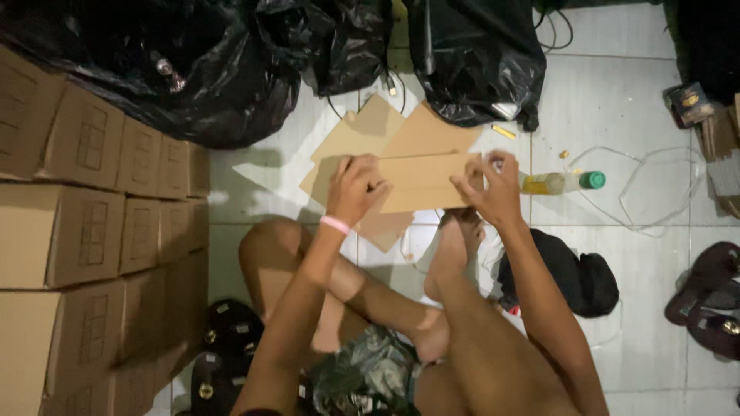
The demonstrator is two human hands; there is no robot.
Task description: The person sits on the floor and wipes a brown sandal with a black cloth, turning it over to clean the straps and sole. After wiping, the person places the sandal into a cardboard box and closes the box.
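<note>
Brown cardboard fills the middle of my view: I hold a flat cardboard panel up off the white tiled floor, one end in each hand. My left hand curls around its 9 o'clock end, fingers folded over the front edge and closed on it; a pink wristband sits on that wrist. My right hand pinches the 3 o'clock end, fingers tight on the corner, so the panel stays level and taut between the two grips. I sit cross-legged, and my bare foot lies just under the panel at 6 o'clock, seemingly steadying it from below.

More loose cardboard sheets lie fanned on the floor behind it, toward 12 o'clock, within easy reach. At 3 o'clock, just beside my right hand, a clear bottle with a green cap lies on its side. Black plastic bags are heaped from 10 to 1 o'clock. Stacked closed cardboard boxes line the 9 o'clock side like a wall. A dark bundle of cloth lies at 4 o'clock, and dark sandals sit well apart at the right edge.
</note>
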